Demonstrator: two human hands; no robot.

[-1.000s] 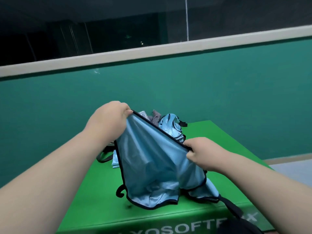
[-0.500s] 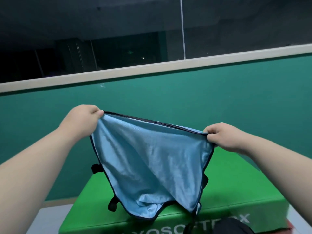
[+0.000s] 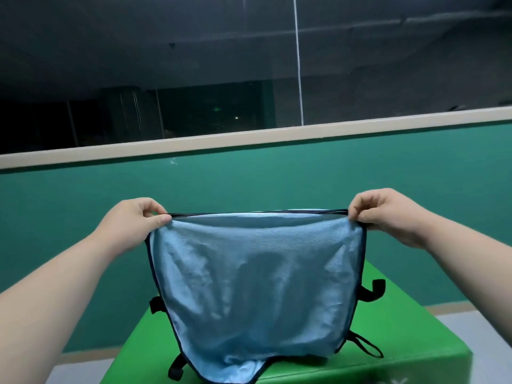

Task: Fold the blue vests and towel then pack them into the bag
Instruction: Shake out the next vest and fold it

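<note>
Against a teal wall, above a green padded block (image 3: pixel 415 342), the left hand (image 3: pixel 133 220) and right hand (image 3: pixel 385 214) each pinch a top corner of a blue vest (image 3: pixel 257 295) held taut, seemingly squaring it for folding, which next needs lowering it flat.

A bright green padded block (image 3: pixel 410 328) is seen near, at centre. A teal-green wall (image 3: pixel 249 184) is spread across the far side, capped by a cream horizontal ledge (image 3: pixel 249 137). Dark glass panes (image 3: pixel 138 115) are set above, crossed by a thin white vertical line (image 3: pixel 298 65).
</note>
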